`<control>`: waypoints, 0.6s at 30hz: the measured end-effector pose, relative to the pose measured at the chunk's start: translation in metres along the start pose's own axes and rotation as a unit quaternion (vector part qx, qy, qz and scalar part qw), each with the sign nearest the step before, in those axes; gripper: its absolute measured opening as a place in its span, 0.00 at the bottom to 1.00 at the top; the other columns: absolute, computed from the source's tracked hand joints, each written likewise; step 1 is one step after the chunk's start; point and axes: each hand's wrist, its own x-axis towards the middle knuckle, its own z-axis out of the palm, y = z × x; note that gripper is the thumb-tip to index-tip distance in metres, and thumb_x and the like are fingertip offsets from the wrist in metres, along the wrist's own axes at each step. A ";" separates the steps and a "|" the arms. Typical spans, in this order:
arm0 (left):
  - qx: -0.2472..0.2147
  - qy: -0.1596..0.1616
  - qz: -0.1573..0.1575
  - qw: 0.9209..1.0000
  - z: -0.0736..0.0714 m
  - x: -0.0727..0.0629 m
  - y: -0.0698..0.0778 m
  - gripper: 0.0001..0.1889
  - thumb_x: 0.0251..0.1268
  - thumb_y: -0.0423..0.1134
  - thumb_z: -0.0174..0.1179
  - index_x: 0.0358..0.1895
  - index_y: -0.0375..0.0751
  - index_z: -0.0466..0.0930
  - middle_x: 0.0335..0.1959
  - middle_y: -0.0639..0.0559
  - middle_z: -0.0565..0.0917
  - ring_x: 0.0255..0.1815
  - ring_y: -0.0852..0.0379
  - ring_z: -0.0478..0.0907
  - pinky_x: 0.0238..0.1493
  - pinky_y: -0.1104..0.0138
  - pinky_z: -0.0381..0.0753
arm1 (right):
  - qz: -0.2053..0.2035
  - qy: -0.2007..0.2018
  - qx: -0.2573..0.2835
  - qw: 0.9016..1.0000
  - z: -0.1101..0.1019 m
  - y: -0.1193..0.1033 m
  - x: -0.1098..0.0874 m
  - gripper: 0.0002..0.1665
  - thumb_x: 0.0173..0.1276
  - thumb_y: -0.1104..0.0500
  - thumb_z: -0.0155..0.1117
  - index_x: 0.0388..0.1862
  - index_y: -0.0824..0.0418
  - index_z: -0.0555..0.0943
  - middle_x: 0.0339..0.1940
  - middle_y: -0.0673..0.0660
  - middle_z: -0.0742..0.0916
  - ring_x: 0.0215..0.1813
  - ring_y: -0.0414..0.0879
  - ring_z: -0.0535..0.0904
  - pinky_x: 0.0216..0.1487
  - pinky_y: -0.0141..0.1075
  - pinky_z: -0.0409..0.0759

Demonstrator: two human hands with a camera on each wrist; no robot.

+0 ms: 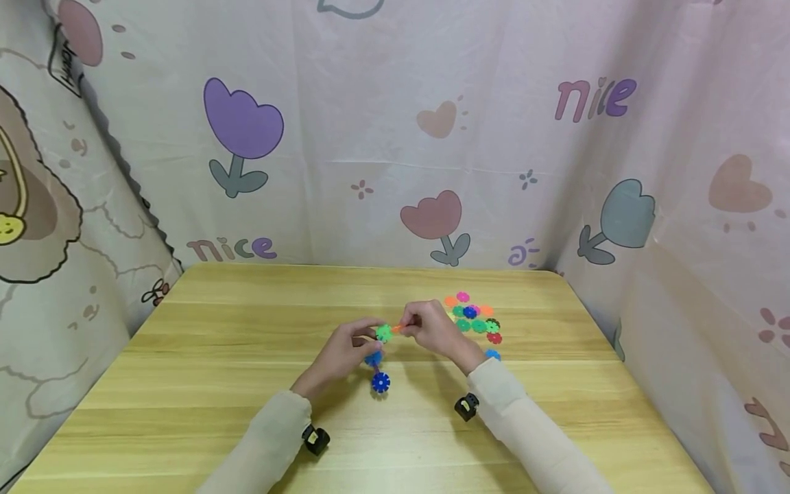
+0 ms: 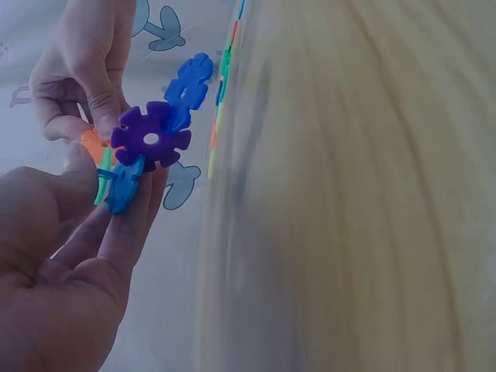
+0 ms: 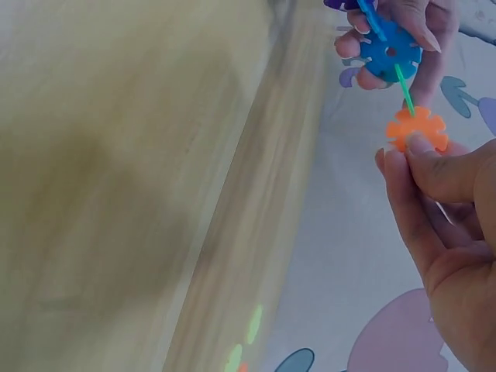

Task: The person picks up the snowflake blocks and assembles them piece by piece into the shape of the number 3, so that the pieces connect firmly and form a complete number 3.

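Note:
Between the hands is a chain of notched plastic building discs. My left hand [image 1: 339,353] holds a light blue disc [image 2: 122,190] between thumb and fingers. From there the chain runs through a purple disc [image 2: 128,141] to blue discs, with a dark blue disc [image 1: 380,390] at its end over the table. My right hand [image 1: 432,329] pinches an orange disc [image 3: 422,120] between thumb and forefinger. A green disc [image 1: 384,333], seen edge-on in the right wrist view, stands between the orange and light blue discs. Its notched edge meets the orange one.
Loose discs in several colours lie at the right rear of the wooden table [image 1: 247,309], among them a red disc [image 1: 494,338]. A single blue disc [image 1: 492,354] lies nearer, beside the right wrist. A printed curtain [image 1: 345,137] hangs behind the table and along both sides.

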 end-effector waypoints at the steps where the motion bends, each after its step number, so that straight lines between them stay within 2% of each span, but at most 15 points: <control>1: 0.001 0.002 0.001 1.000 0.000 0.000 0.000 0.20 0.74 0.31 0.61 0.66 0.39 0.78 0.52 0.35 0.86 0.43 0.50 0.89 0.43 0.65 0.89 | -0.004 0.001 -0.008 1.000 0.001 0.000 0.000 0.09 0.63 0.75 0.71 0.28 0.64 0.85 0.29 0.58 0.90 0.28 0.43 0.83 0.32 0.24 0.82; 6: 0.016 0.008 0.005 1.000 0.002 -0.001 0.003 0.19 0.74 0.30 0.61 0.65 0.39 0.80 0.52 0.38 0.86 0.45 0.50 0.88 0.45 0.63 0.89 | -0.019 0.001 -0.036 0.999 0.002 -0.005 0.000 0.10 0.62 0.76 0.71 0.29 0.63 0.85 0.29 0.57 0.90 0.28 0.36 0.80 0.32 0.22 0.81; 10: -0.001 -0.002 -0.002 1.000 0.003 -0.002 0.004 0.20 0.74 0.30 0.61 0.66 0.39 0.77 0.53 0.34 0.85 0.45 0.49 0.89 0.46 0.62 0.89 | -0.027 -0.001 -0.030 0.999 0.000 -0.006 0.002 0.08 0.64 0.74 0.72 0.30 0.63 0.85 0.30 0.57 0.90 0.30 0.38 0.83 0.35 0.23 0.83; 13: -0.024 -0.008 -0.019 0.999 0.003 -0.002 0.005 0.21 0.73 0.32 0.63 0.66 0.39 0.76 0.54 0.33 0.84 0.45 0.50 0.89 0.46 0.62 0.89 | -0.031 -0.005 -0.023 0.999 -0.001 -0.005 0.003 0.07 0.64 0.72 0.73 0.31 0.62 0.86 0.30 0.56 0.91 0.32 0.39 0.85 0.38 0.24 0.85; 18: -0.024 0.007 -0.040 0.999 0.004 -0.001 0.005 0.17 0.71 0.40 0.67 0.59 0.43 0.79 0.51 0.42 0.86 0.47 0.52 0.88 0.50 0.61 0.89 | -0.038 -0.017 -0.008 0.999 -0.001 -0.003 0.003 0.06 0.63 0.70 0.74 0.31 0.61 0.87 0.33 0.55 0.91 0.36 0.41 0.86 0.44 0.29 0.87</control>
